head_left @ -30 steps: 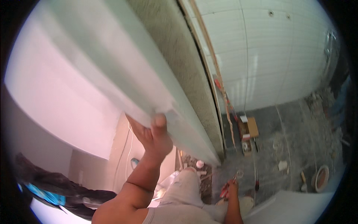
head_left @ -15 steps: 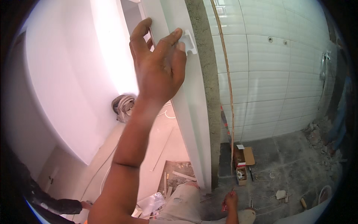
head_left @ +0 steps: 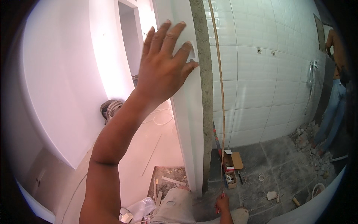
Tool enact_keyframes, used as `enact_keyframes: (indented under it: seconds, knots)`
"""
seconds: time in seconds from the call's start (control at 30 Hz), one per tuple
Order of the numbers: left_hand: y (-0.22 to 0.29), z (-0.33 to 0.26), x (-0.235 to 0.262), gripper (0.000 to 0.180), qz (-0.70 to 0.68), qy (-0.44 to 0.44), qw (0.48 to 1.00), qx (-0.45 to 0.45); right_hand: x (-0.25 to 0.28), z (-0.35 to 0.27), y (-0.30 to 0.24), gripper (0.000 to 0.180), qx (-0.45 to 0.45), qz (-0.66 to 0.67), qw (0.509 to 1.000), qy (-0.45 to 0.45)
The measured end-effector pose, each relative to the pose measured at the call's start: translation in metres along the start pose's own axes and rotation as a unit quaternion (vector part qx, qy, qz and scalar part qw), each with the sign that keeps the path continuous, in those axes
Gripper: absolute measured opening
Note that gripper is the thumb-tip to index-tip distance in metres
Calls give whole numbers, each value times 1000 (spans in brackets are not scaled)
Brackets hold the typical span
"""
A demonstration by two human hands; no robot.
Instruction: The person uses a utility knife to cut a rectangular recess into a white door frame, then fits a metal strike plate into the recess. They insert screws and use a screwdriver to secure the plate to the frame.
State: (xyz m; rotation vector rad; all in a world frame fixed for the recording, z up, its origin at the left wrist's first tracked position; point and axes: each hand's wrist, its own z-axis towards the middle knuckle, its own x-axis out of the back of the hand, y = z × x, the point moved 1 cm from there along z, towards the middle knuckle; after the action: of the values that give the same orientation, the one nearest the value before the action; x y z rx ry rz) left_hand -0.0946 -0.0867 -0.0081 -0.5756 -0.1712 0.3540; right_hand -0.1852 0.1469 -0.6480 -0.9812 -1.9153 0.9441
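Observation:
My left hand (head_left: 164, 61) is raised against the white door frame (head_left: 188, 130), back of the hand toward me. Its index finger and thumb lie at the upper and lower ends of a small white plate (head_left: 192, 51), keeping it against the frame near the edge. The other fingers are spread upward. Fingers partly cover the plate. Low down near my knee, my right hand (head_left: 223, 204) is closed around a thin red tool (head_left: 217, 210); its exact kind is too small to tell.
A thin wooden strip (head_left: 223, 93) leans by the tiled wall (head_left: 257, 86). Open cardboard boxes (head_left: 235, 161) stand on the dusty grey floor. Rubble (head_left: 302, 138) lies at the right, where another person (head_left: 333, 93) stands. A bundle (head_left: 111, 108) rests by the left wall.
My left hand has spread its fingers and shifted its grip on the white plate, which sits closer in line with the frame. The view has swung slightly right, showing more of the other person.

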Motion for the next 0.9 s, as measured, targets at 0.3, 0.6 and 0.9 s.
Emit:
enact_keyframes:
  seconds: [0.3, 0.6, 0.9]
  knots:
    - [-40, 17, 23, 23, -245, 162, 945, 145, 10, -17, -21, 23, -5, 8, 1000, 2]
    - [-26, -15, 24, 19, -374, 116, 857, 335, 18, -29, -59, 19, -21, 460, 887, -40]
    - [7, -78, -13, 22, -454, 119, 788, 398, 99, -207, -378, 54, 500, 245, 828, -72]
